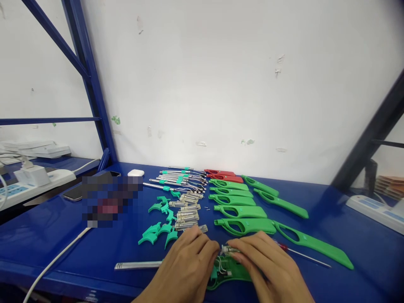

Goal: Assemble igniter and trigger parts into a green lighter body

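Note:
In front of me lies a green lighter shell half point(236, 271), with white wires and a small dark part inside it. A metal lighter tube point(139, 265) extends to the left from under my left hand. My right hand point(273, 265) pinches a clear lighter fuel tank point(229, 249) just above the shell. Close beside the tank's end, my left hand point(191, 261) is closed, thumb and fingers pressed together; anything between the fingertips is hidden. Just beyond both hands are loose clear fuel tanks point(187, 216) and teal plastic triggers point(151, 232).
Several green shell halves point(238, 211) and red ones point(222, 173) lie at centre right. Wired metal tubes point(176, 179) are at the back. A screwdriver point(309, 254) rests right of my right hand. Phone point(74, 192), white case point(135, 173) and cable point(59, 254) are left.

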{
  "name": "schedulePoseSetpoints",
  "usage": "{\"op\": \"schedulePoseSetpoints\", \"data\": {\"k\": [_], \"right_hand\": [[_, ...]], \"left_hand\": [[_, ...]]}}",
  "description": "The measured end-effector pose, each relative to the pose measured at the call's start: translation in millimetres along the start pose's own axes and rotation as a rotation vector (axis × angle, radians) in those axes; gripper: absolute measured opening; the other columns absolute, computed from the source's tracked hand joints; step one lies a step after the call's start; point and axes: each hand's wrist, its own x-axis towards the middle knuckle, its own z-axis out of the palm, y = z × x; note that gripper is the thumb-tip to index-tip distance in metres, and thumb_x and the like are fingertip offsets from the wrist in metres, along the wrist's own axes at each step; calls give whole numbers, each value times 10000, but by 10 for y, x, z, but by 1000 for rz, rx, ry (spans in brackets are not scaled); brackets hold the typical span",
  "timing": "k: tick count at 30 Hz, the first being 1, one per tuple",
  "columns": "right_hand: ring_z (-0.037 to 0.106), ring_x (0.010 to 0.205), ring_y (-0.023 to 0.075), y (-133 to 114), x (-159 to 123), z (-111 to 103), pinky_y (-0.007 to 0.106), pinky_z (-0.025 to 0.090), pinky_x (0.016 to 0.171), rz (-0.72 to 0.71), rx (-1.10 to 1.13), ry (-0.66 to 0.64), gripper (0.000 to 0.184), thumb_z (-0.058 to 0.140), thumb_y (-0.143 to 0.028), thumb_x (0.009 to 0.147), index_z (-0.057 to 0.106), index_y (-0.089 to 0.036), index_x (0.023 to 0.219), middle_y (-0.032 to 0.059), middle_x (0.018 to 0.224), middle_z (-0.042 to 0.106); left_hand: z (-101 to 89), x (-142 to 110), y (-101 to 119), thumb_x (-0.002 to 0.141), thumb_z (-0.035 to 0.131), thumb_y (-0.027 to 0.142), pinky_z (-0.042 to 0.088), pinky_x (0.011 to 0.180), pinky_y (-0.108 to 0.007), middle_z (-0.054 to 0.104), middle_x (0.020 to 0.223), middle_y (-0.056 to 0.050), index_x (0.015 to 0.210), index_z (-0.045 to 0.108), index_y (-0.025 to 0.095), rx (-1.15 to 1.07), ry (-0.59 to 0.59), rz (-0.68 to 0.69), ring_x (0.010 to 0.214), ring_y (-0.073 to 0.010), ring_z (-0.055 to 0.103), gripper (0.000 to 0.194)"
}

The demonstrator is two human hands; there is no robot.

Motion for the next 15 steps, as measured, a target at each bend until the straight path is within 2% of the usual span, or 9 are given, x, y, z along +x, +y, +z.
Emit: {"op": "schedulePoseSetpoints", "data": {"k": [7,15], "right_hand": [[769,851,215,-14,24,-26,347,638,809,-14,-23,-42,169,591,-221,1130,715,-245,1243,44,1047,821],[759,765,172,-95,154,-40,296,636,779,-56,-34,33,212,510,-245,1172,719,-216,1147,31,957,817]], "left_hand": [[-12,-3,-3,1047,482,15,594,858,-333,698,875,-16,1043,636,185,12,6,24,784,-207,634,229],[15,2,-11,1041,511,25,599,849,-337,695,853,-11,1020,637,191,4,9,18,767,-210,635,209]]}}
